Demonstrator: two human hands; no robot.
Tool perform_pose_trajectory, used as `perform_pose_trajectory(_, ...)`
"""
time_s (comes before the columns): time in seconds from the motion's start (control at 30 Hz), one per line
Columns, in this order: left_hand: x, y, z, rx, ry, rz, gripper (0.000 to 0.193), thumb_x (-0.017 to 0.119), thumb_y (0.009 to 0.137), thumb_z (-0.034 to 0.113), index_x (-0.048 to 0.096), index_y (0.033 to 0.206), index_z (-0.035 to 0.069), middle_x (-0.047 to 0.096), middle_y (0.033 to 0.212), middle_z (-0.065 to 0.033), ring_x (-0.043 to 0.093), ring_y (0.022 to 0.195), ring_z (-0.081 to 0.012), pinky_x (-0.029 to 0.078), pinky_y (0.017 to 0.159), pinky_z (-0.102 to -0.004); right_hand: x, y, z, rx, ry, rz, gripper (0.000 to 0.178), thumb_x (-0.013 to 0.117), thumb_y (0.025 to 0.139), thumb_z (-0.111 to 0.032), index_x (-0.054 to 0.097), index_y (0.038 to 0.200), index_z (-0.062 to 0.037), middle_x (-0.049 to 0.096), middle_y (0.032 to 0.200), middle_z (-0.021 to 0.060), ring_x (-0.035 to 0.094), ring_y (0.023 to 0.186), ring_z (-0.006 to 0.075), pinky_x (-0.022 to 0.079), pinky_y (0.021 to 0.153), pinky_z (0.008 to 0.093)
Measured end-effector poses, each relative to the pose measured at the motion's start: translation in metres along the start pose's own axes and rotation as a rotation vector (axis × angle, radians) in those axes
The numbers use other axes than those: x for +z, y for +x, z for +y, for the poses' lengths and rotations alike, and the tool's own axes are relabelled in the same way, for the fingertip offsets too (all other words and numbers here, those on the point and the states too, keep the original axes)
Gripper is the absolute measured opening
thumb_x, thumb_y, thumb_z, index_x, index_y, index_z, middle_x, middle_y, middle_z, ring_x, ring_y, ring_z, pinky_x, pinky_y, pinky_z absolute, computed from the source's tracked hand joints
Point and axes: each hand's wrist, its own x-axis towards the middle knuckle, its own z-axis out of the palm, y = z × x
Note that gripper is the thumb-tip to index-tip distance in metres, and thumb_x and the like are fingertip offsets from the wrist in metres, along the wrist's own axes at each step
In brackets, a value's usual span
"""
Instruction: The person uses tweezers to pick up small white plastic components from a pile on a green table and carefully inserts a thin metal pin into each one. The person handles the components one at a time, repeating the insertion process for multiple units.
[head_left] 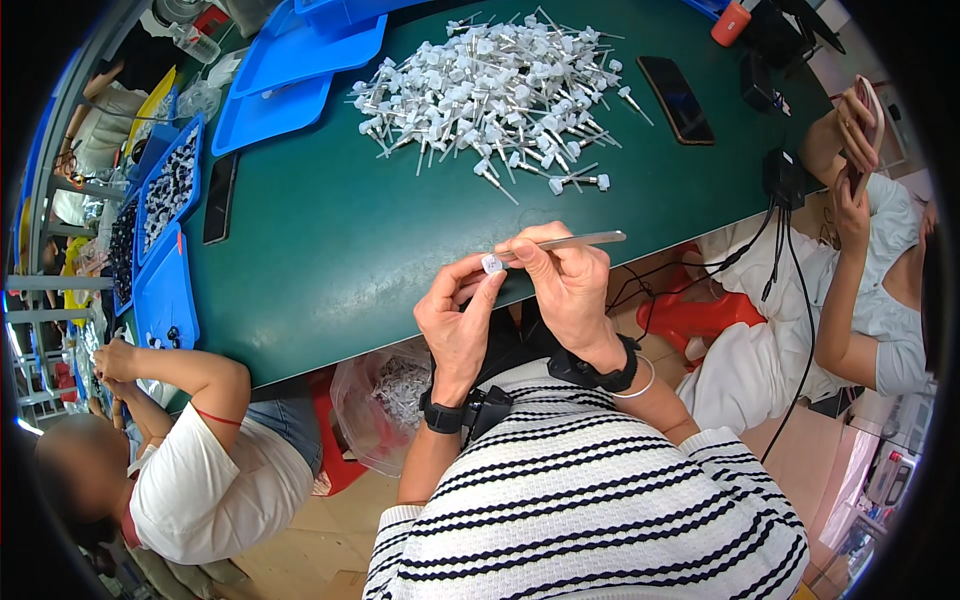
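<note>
Apparently work is underway mid-frame: the left hand [455, 318] pinches a white part [492, 264], the right hand [572, 288] a metal tool [597, 239]; whether the upper-centre pile [490, 95] is done is unclear.

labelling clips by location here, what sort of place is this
Probably a small-parts assembly workshop, judging by the large heap of white, thin-stemmed pieces on a long green worktable, and the blue trays at the left holding more small parts.

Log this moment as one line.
left hand: pinches white part | right hand: holds metal tool near part | table: white-piece pile
</note>
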Motion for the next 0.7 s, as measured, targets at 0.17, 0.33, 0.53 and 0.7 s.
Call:
perform_pose_trajectory(0.17, 0.000, 0.000, 0.002, -0.016, -0.021, -0.006, 0.023, 0.069, 0.085, -0.004, 0.063, 0.107, -0.005, 0.068, 0.099, -0.0097, 0.066, 0.090, -0.0132, 0.054, 0.080, -0.0234, -0.003, 0.004, -0.004, -0.009, -0.053, -0.047, 0.011, 0.066, 0.089, -0.008, 0.064, 0.084, 0.0018, 0.065, 0.075, 0.0080, 0.060, 0.058, 0.0192, 0.046, 0.052, 0.0287)
perform_pose_trajectory(0.33, -0.001, 0.001, 0.000, -0.025, -0.023, -0.003, 0.023, 0.069, 0.085, -0.004, 0.063, 0.107, -0.004, 0.068, 0.099, -0.0093, 0.065, 0.090, -0.0127, 0.053, 0.079, -0.0229, -0.004, 0.009, -0.011, -0.071, -0.091, -0.088, 0.010, 0.067, 0.087, -0.006, 0.064, 0.083, 0.0028, 0.064, 0.074, 0.0076, 0.058, 0.056, 0.0202, 0.045, 0.051, 0.0294)
perform_pose_trajectory(0.53, -0.003, 0.002, -0.002, -0.028, -0.059, 0.003, 0.023, 0.069, 0.086, -0.003, 0.063, 0.107, -0.005, 0.068, 0.099, -0.0097, 0.065, 0.089, -0.0127, 0.053, 0.079, -0.0230, -0.005, 0.013, -0.012, -0.035, -0.055, -0.123, 0.012, 0.067, 0.087, -0.006, 0.064, 0.082, 0.0039, 0.065, 0.075, 0.0081, 0.057, 0.055, 0.0193, 0.044, 0.050, 0.0292)
perform_pose_trajectory(0.7, -0.001, 0.003, 0.000, -0.068, -0.084, -0.010, 0.023, 0.067, 0.086, -0.003, 0.061, 0.108, -0.004, 0.067, 0.102, -0.0105, 0.065, 0.091, -0.0135, 0.053, 0.083, -0.0253, -0.001, 0.006, -0.004, 0.011, -0.019, -0.040, 0.014, 0.066, 0.089, -0.006, 0.064, 0.081, 0.0050, 0.066, 0.075, 0.0083, 0.057, 0.054, 0.0176, 0.043, 0.049, 0.0285)
